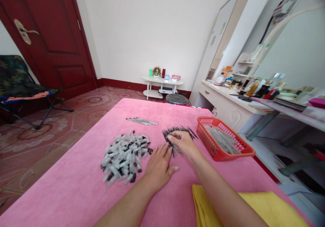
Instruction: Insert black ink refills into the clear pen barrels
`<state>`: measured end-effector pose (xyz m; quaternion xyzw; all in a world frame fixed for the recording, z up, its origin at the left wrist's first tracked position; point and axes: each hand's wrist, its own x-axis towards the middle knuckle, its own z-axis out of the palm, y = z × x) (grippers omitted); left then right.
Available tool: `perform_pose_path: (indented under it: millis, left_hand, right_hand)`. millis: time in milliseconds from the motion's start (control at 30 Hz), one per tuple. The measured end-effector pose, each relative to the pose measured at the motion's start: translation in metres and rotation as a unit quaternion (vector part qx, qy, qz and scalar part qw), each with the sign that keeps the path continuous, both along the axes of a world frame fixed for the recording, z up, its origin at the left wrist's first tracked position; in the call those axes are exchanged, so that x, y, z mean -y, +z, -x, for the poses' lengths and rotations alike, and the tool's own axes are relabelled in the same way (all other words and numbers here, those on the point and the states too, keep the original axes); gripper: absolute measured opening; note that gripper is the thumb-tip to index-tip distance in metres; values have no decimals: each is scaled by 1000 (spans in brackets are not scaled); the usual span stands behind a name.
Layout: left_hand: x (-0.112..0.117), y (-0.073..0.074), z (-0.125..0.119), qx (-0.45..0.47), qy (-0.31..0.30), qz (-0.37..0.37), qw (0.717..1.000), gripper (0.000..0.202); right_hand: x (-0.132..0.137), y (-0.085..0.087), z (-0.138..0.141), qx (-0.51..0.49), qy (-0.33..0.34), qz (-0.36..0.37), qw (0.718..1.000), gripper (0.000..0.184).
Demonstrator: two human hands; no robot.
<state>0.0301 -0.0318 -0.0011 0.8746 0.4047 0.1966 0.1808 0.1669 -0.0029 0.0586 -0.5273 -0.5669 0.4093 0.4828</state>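
Note:
My left hand (159, 165) lies flat on the pink cloth (76, 186), fingers stretched out, just right of a heap of clear pen caps with black ends (125, 157). My right hand (181, 142) rests on a pile of thin black refills (177, 132), its fingers curled in a pinch on some of them. A red plastic basket (223, 142) with several clear pen barrels stands to the right of that hand. A few assembled clear pens (142, 121) lie further back on the cloth.
A yellow cloth (254, 206) lies at the near right edge. A white dresser (228, 101) crowded with bottles stands right, a small white table (162, 85) by the far wall, a folding chair (20, 88) and red door (50, 34) on the left.

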Motion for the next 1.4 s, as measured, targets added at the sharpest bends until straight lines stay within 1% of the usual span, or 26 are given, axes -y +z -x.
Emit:
perform_pose_path:
  millis: [100,133,200,267,300,333,367,400,433,467,500,567,633,700,800,900,967,1033,1167,1267,1400]
  left_hand:
    - [2,2,1,29,-6,-7,1000,69]
    - [2,3,2,41,-9,-11,999,66]
    - [3,3,3,66,-16,-20,997,58]
    - [3,3,3,78,-21,-22,996,55]
    - [3,3,4,78,-21,-20,997,56]
    - [2,3,4,73,-19,-16,997,59]
    - [2,3,4,66,-16,-10,998,64]
    - [2,2,4,57,-13,-4,998,69]
    - [2,2,4,48,-10,3,999,73]
    - [2,1,3,39,-8,9,999,77]
    - [2,1,3,33,-6,14,999,79]
    - [2,1,2,26,0,18,1000,82]
    - [3,0,1,25,11,17,999,82]
    - [2,-1,0,24,24,17,999,81]
    - [0,-2,-2,27,48,13,998,77]
    - [-5,-2,-7,36,73,-4,997,70]
    - [-8,0,-10,41,89,-15,995,65]
    - [-11,2,-13,45,100,-21,994,60]
    - [-14,4,-15,52,112,-36,992,54]
    - [-15,0,-15,61,102,-39,992,54]
    - [-16,-6,-13,75,78,-33,994,60]
  right_hand:
    - [-14,6,36,-50,-14,4,999,17]
    - [-17,9,48,-66,-8,4,998,17]
    - [-20,12,68,-100,50,5,994,21]
    - [-20,14,75,-96,94,-12,991,23]
    - [-19,14,72,-66,95,-26,993,23]
    - [-18,14,65,-17,76,-44,996,22]
    - [-17,14,53,52,39,-64,996,21]
    - [-15,13,38,141,-4,-83,987,22]
    - [-14,11,21,235,-61,-101,965,22]
    - [-13,10,3,317,-120,-110,934,22]
    - [-12,8,-14,384,-157,-103,904,22]
    - [-9,2,-46,471,-193,-80,857,25]
    - [-6,-6,-67,521,-205,-47,827,29]
    - [-3,-13,-78,549,-200,-3,812,33]
    - [4,-17,-80,579,-200,39,790,32]
    - [10,-14,-73,598,-223,62,767,26]
    - [11,-12,-70,593,-229,89,767,27]
    - [10,-12,-68,581,-223,112,775,29]
    - [6,-18,-68,561,-205,132,791,29]
    - [5,-21,-67,553,-201,131,798,26]
    - [6,-20,-65,556,-205,119,797,25]
